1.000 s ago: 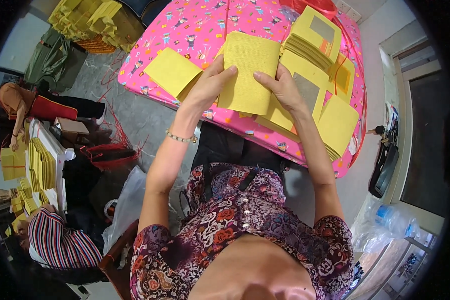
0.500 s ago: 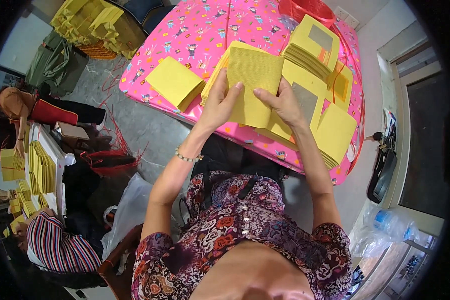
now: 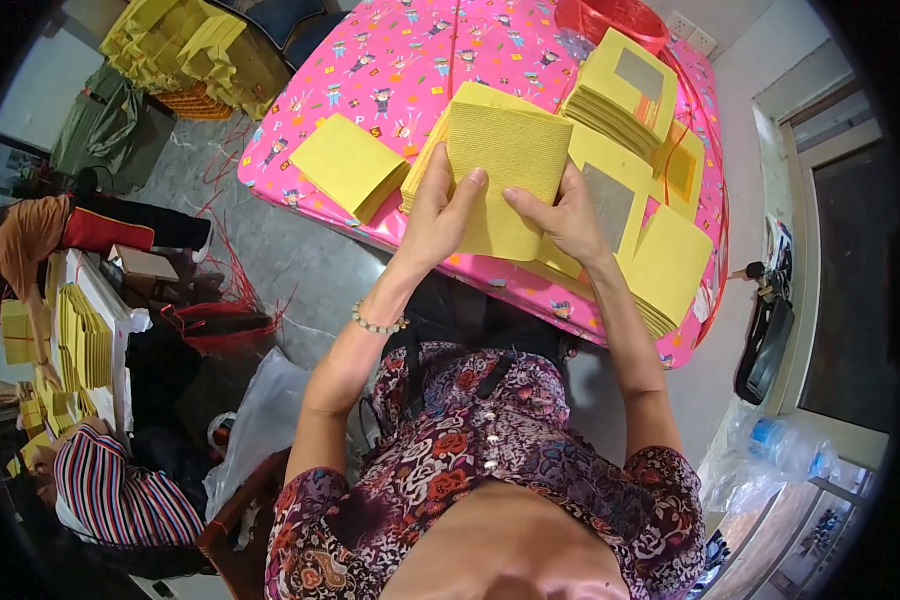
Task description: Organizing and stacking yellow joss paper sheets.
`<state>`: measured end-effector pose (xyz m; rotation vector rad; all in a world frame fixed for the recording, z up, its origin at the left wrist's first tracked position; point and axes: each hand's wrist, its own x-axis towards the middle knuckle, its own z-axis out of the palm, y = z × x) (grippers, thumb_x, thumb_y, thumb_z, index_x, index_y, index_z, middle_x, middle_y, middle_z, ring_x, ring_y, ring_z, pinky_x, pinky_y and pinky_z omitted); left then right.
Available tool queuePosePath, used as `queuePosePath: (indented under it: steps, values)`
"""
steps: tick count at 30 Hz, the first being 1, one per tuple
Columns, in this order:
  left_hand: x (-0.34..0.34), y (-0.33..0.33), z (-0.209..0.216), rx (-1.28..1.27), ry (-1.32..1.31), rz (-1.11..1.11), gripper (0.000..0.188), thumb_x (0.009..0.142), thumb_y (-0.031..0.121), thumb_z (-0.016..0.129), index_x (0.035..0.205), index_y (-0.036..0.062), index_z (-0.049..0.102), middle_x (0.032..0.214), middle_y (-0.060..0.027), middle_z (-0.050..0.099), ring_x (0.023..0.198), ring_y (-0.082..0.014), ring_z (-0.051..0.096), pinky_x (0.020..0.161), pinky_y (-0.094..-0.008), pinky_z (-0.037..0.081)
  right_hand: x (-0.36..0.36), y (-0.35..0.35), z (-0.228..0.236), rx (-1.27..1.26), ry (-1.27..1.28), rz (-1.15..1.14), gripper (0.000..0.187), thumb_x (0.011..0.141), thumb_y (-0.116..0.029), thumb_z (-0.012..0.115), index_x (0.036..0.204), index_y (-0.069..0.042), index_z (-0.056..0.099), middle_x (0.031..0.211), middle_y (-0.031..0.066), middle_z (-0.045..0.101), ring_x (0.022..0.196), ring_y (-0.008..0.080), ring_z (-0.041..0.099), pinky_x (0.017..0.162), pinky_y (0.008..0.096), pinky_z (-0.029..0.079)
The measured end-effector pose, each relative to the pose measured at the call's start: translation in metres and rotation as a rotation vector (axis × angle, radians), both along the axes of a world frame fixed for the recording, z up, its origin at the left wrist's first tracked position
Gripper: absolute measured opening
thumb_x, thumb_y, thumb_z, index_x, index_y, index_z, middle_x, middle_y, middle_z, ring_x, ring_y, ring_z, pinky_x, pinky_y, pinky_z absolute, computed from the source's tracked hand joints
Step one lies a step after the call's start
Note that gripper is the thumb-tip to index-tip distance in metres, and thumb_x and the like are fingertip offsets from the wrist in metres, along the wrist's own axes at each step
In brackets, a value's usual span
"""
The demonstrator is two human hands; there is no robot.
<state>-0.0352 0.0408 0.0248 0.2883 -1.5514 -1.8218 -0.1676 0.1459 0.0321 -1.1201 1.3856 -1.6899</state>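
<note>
Both of my hands hold a piece of yellow, coarse-textured paper (image 3: 510, 165) upright over the near edge of a pink-covered table (image 3: 340, 75). My left hand (image 3: 442, 212) grips its left edge, thumb on the face. On the opposite edge, my right hand (image 3: 568, 215) does the same. Whether it is one folded sheet or several layers, I cannot tell. Just behind it sits a stack of yellow paper (image 3: 432, 150), partly hidden. A separate folded yellow paper (image 3: 345, 160) lies left of that. Close to my right hand are yellow paper stacks with grey rectangles (image 3: 610, 200).
A taller yellow stack (image 3: 625, 85) and a red basin (image 3: 615, 22) stand at the far right. Red strapping (image 3: 235, 270) litters the floor at left. Two people work at a white table (image 3: 120, 350) with yellow paper. A plastic bottle (image 3: 785, 445) lies at right.
The held paper has dropped slightly and tilted, its top edge now lower and sloping down to the right. At left, a co-worker's arm has reached further toward the near end of the white table.
</note>
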Motion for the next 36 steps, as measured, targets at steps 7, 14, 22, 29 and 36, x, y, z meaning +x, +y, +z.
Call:
queuePosePath:
  steps: [7,14,22,29,36]
  values:
    - [0.001,0.002,0.002,0.015,-0.025,0.012,0.039,0.095,0.007,0.047,0.130,-0.0035,0.034,0.122,-0.0119,0.051,0.114,-0.0153,0.048,0.095,-0.0287,0.039,-0.002,-0.001,0.000,0.041,-0.003,0.002,0.055,0.081,-0.006,0.069,0.128,-0.001,0.040,0.114,0.0089,0.057,0.103,0.0153,0.057,0.087,0.0295,0.048]
    - [0.003,0.000,-0.001,0.002,-0.006,-0.003,0.038,0.095,0.006,0.048,0.130,-0.0027,0.035,0.122,-0.0114,0.051,0.113,-0.0148,0.048,0.094,-0.0285,0.040,-0.001,0.000,0.002,0.055,-0.033,0.011,0.053,0.081,-0.007,0.070,0.126,-0.001,0.042,0.113,0.0079,0.058,0.103,0.0144,0.057,0.087,0.0290,0.048]
    - [0.005,0.003,-0.002,-0.059,-0.024,0.006,0.036,0.095,0.007,0.050,0.128,-0.0010,0.038,0.120,-0.0100,0.053,0.114,-0.0142,0.048,0.095,-0.0283,0.039,-0.004,0.005,0.006,0.041,0.003,0.022,0.055,0.080,-0.006,0.071,0.127,-0.001,0.042,0.114,0.0075,0.058,0.102,0.0139,0.057,0.087,0.0285,0.048]
    - [0.006,0.005,-0.002,-0.073,0.018,0.005,0.035,0.095,0.007,0.050,0.127,-0.0003,0.038,0.120,-0.0095,0.052,0.114,-0.0140,0.047,0.095,-0.0281,0.038,-0.006,0.008,0.007,0.048,0.015,0.038,0.057,0.079,-0.005,0.071,0.127,0.000,0.041,0.114,0.0075,0.057,0.103,0.0142,0.057,0.088,0.0285,0.048]
    - [0.007,0.009,0.000,-0.093,0.029,0.020,0.036,0.095,0.007,0.050,0.127,-0.0003,0.038,0.120,-0.0099,0.052,0.111,-0.0143,0.049,0.094,-0.0283,0.040,-0.003,0.009,0.008,0.061,0.026,0.029,0.056,0.080,-0.006,0.071,0.127,0.001,0.041,0.115,0.0079,0.057,0.104,0.0144,0.057,0.088,0.0289,0.048]
